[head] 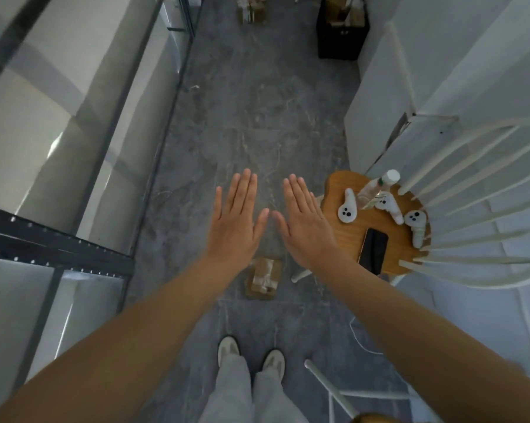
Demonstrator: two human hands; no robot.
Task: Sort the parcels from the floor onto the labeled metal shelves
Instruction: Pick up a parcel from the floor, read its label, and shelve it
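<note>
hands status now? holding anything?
Left hand: open, flat, empty.
Right hand: open, flat, empty.

My right hand (308, 222) hides the near edge of the chair (376, 227). The parcel (263, 277) on the floor is blurry. The top edge cuts off another parcel (251, 9) and a black bag (343, 29). The shelves (56, 245) look smeared.

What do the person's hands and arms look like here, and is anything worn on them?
Both arms are bare, with no sleeves in view. The left hand and right hand wear no gloves, and no rings, watch or bands show. Nails look short and plain. Lower down, grey trousers and pale shoes are worn.
</note>
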